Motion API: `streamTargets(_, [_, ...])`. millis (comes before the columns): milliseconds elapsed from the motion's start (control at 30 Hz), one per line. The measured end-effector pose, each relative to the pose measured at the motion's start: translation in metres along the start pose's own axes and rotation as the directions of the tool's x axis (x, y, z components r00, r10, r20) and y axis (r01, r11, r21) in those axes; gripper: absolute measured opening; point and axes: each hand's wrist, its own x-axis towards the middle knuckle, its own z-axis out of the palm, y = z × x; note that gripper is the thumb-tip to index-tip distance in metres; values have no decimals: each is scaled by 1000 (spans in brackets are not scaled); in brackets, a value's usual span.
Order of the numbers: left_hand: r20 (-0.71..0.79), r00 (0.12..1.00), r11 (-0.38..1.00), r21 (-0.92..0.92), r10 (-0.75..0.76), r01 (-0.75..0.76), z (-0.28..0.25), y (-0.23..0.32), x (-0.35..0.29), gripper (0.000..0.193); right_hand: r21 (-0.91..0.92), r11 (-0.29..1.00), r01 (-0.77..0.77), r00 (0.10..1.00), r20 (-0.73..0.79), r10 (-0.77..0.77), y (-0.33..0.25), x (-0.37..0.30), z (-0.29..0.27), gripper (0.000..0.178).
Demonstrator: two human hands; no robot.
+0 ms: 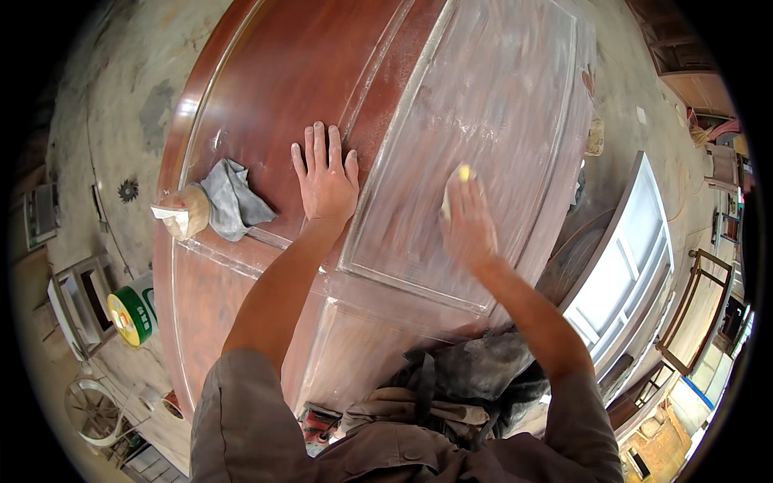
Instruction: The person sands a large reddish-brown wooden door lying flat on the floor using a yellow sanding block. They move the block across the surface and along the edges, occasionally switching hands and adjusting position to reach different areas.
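- While the left hand (328,185) lies open and flat, the right hand (469,221) lies over a yellowish pad (465,173); blur hides its grip.
- Beneath both hands is the wooden panel (282,80); uneven right-hand pressure could wear the moulding (392,137) between them.
- Dust could make the left palm slip.
- Left of that hand, a nudge could topple the tan roll (192,211) and grey cloth (233,201) off the edge.

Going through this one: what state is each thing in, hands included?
Left hand: open, flat on the panel
Right hand: over a pale pad, grip unclear
Panel: glossy red-brown at upper left, dull and whitish at right
Cloth: crumpled, lying on the panel
Bucket: seemingly upright, top covered
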Motion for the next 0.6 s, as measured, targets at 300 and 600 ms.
streamTargets(300, [2,1000,1000,-8,-13,13,-3,2,3,57,45,999,18,995,-97,-14,38,69,-20,66])
streamTargets(600, [7,1000,1000,9,-13,13,-10,-3,1,56,251,901,354,919,87,-385,-27,-27,-12,62])
